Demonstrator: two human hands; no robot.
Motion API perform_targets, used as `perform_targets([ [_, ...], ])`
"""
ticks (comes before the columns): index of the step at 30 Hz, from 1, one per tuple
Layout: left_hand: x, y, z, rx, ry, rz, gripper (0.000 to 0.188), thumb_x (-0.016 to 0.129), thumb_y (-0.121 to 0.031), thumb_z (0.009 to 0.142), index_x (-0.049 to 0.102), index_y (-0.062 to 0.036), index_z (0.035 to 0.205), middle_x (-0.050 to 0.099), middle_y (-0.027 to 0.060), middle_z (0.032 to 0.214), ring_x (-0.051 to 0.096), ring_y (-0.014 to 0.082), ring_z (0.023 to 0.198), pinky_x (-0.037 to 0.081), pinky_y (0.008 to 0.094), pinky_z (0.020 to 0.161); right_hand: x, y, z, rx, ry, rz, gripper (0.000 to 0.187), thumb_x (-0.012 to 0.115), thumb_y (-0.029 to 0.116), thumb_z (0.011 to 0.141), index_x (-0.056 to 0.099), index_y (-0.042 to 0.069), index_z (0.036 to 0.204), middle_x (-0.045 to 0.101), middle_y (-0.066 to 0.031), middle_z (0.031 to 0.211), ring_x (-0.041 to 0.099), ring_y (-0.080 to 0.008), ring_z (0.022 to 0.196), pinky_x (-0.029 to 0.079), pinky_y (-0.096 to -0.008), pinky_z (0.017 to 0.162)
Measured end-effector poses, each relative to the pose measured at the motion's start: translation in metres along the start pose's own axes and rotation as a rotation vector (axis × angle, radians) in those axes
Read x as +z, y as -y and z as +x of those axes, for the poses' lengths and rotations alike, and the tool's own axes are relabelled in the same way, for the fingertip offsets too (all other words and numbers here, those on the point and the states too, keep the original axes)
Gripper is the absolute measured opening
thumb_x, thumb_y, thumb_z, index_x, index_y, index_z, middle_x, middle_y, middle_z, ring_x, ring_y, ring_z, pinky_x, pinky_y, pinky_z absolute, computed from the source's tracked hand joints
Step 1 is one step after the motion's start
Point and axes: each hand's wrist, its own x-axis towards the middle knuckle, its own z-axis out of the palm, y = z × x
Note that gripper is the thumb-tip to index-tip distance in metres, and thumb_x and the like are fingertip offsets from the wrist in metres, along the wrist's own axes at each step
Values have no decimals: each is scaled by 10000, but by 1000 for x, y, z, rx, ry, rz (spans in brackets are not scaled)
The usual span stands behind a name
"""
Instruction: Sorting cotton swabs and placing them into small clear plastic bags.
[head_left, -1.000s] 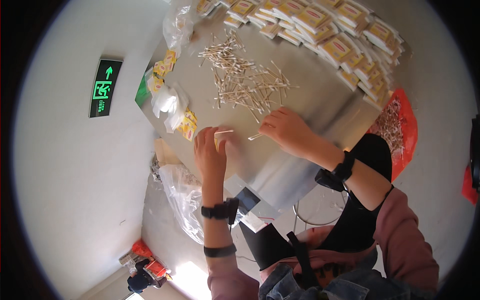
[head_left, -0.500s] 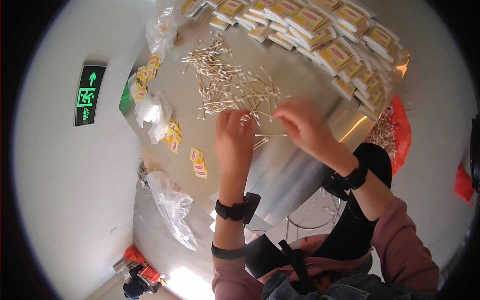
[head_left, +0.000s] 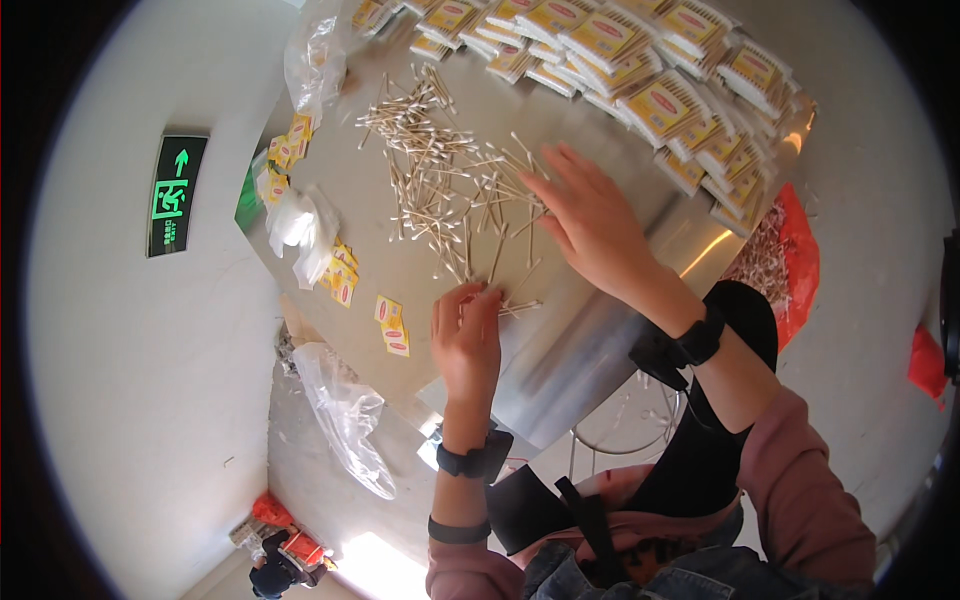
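Observation:
A loose heap of wooden cotton swabs (head_left: pixel 440 180) lies spread over a shiny metal table (head_left: pixel 580 330). My left hand (head_left: pixel 467 335) rests at the near edge of the heap, its fingers closed on a small bundle of swabs (head_left: pixel 505 305). My right hand (head_left: pixel 590 220) lies flat with fingers spread on the right side of the heap, touching the swabs and holding none. Both wrists wear black bands.
Rows of filled yellow swab packets (head_left: pixel 650 70) line the far and right side of the table. Small yellow labels (head_left: pixel 392 325) and clear plastic bags (head_left: pixel 300 225) lie at the left. A bag (head_left: pixel 345 415) hangs off the table edge. A red bag (head_left: pixel 790 260) sits at the right.
My right hand has reached farther into the heap and spread flat. My left hand has moved forward and gathered swabs at the heap's near edge.

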Motion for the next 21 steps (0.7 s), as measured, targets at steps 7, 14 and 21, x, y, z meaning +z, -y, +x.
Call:
perform_targets([
  [7, -12, -6, -23, -144, -93, -57, 164, 721, 41, 806, 718, -46, 945, 668, 94, 1027, 625, 259, 930, 506, 352, 776, 22, 23, -18, -190, 177, 59, 439, 663, 73, 818, 591, 18, 1247, 545, -124, 1352, 466, -315, 1312, 363, -449, 1123],
  [14, -10, -4, -33, -137, -186, -103, 184, 723, 43, 780, 705, -59, 933, 688, 69, 1002, 626, 258, 957, 452, 366, 861, 0, 50, -36, -231, 201, 187, 441, 682, 35, 791, 624, 63, 1227, 586, -91, 1272, 563, -278, 1168, 480, -366, 945],
  [21, -4, -11, -25, -174, -201, -208, 162, 741, 26, 770, 708, -52, 908, 693, 63, 954, 638, 248, 930, 433, 376, 868, -1, 57, -34, 113, 455, 902, 259, 726, -14, 836, 708, 11, 1093, 682, -75, 977, 643, -156, 817, 508, -289, 742],
])
